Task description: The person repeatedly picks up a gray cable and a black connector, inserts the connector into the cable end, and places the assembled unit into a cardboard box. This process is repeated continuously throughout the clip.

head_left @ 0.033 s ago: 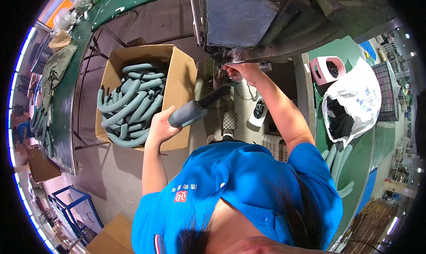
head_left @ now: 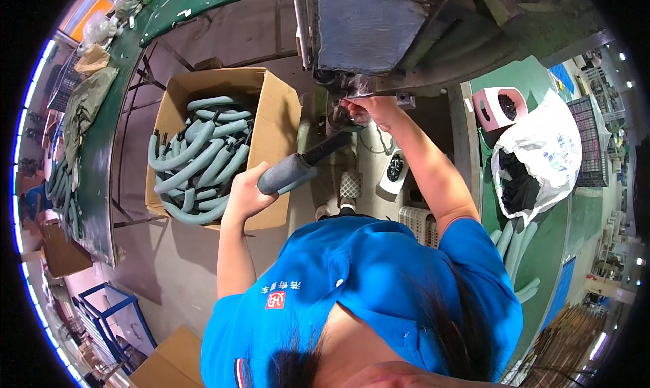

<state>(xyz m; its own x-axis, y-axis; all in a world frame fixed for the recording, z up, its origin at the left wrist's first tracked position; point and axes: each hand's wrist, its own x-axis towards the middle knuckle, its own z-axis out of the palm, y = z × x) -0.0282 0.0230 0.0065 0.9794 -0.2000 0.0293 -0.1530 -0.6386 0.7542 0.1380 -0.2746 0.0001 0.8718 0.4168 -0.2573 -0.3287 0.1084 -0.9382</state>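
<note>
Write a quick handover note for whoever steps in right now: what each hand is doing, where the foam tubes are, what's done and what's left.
Left hand: gripping a grey foam tube with a dark rod end pointing at the machine.
Right hand: up at the machine's underside, fingers on a fitting.
Cardboard box at left holds many curved grey foam tubes.
Done: one tube is in hand.
Left: it is not yet in the machine.

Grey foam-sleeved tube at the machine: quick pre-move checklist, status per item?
1. Left hand wrapped around grey foam-sleeved tube: ok.
2. Tube's dark end pointing toward machine fixture: ok; seated or not: cannot tell.
3. Right hand clear of the fixture: not ok, its fingers are at the fixture under the machine.
4. Cardboard box stocked with more grey tubes, beside left hand: ok.
5. Foot pedal free of feet: cannot tell.
</note>
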